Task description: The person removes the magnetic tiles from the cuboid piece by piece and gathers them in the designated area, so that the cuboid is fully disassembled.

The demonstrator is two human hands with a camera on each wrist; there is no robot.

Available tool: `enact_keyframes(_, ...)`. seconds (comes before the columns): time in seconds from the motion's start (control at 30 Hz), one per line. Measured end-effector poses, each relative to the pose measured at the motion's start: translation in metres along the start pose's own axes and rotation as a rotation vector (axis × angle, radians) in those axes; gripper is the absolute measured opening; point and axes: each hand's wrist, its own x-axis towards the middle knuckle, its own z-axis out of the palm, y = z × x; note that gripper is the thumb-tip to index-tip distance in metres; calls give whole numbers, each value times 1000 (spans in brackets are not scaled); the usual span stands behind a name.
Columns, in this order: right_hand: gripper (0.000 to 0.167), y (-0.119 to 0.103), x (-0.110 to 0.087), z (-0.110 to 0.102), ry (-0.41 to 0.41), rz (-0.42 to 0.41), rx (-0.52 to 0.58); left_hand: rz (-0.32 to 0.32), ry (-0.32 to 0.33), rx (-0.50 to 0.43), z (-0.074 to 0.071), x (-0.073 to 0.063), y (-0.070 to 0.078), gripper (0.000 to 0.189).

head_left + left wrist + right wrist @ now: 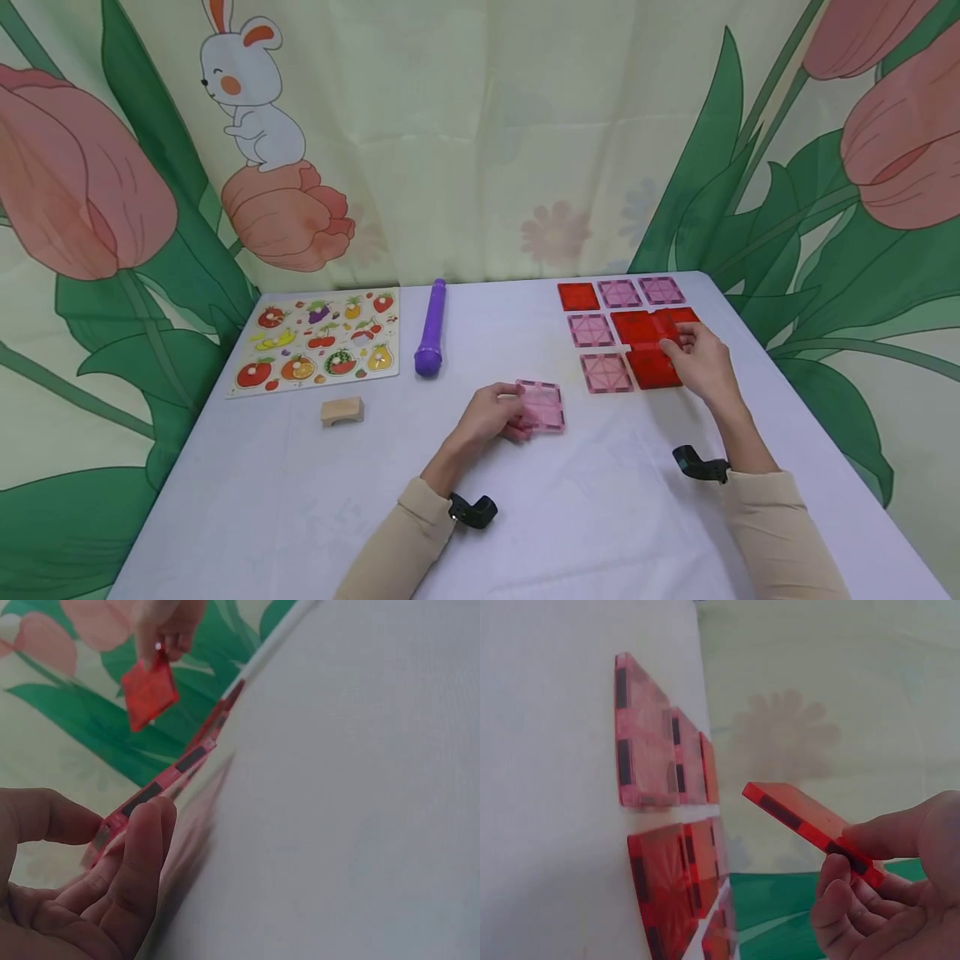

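My left hand (491,414) pinches a pink translucent magnetic tile (543,407) by its left edge, thumb on one face and fingers on the other. In the left wrist view that tile is tilted close over the tabletop. On the right side, my right hand (703,362) grips a red magnetic tile (799,810) between thumb and fingers. It is raised above the laid-out tiles and overlaps them in the head view. Beneath it lie rows of tiles, among them a red tile (654,369), a pink tile (606,372) and another pink tile (590,331).
A fruit-picture board (315,342) lies at the back left, with a purple toy microphone (431,329) beside it. In front of the board stands a small wooden arch block (342,411). A printed curtain (450,142) hangs behind the white-covered table (600,517).
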Motion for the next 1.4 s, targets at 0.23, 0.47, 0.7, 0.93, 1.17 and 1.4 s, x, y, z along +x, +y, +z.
enact_keyframes(0.23,64,20,4,-13,4,69,34,15,-65,-38,19,-2,-1,47)
enact_keyframes(0.47,66,36,4,-24,22,109,55,20,-143,-21,36,-2,-4,42)
enact_keyframes(0.7,67,58,9,-32,29,155,47,18,-194,-3,52,-3,-7,39)
enact_keyframes(0.93,66,77,13,-37,9,204,88,13,-185,-20,68,-6,-12,39)
enact_keyframes(1.17,64,93,21,-38,-30,240,45,31,-136,5,79,-7,-11,46)
enact_keyframes(1.4,62,101,28,-34,-61,254,10,41,-111,79,90,-3,-11,49)
